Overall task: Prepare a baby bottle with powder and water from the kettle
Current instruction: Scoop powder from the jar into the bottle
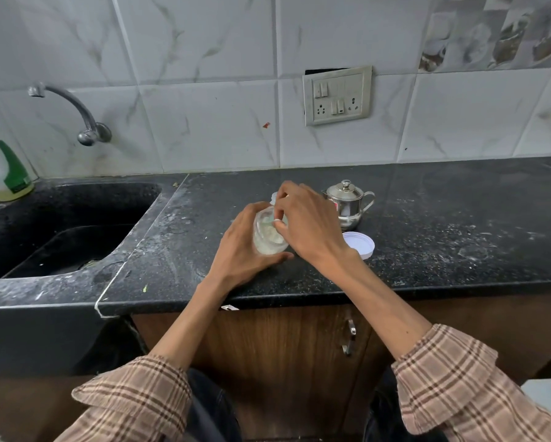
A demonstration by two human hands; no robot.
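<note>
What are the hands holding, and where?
The left hand grips the clear jar round its side. The right hand pinches something small at the jar's mouth; I cannot tell what.

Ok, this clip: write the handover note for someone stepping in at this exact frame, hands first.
Left hand: wrapped round the clear jar of powder, tilted on the black counter.
Right hand: fingers at the jar's mouth, pinching something small; I cannot tell what.
White lid lies off, right of the jar. Steel kettle stands behind it, lid on.
Something pale peeks out behind the right hand; it may be the bottle.
Done: jar opened. Left, as far as visible: powder into the bottle, water from the kettle, closing up.
</note>
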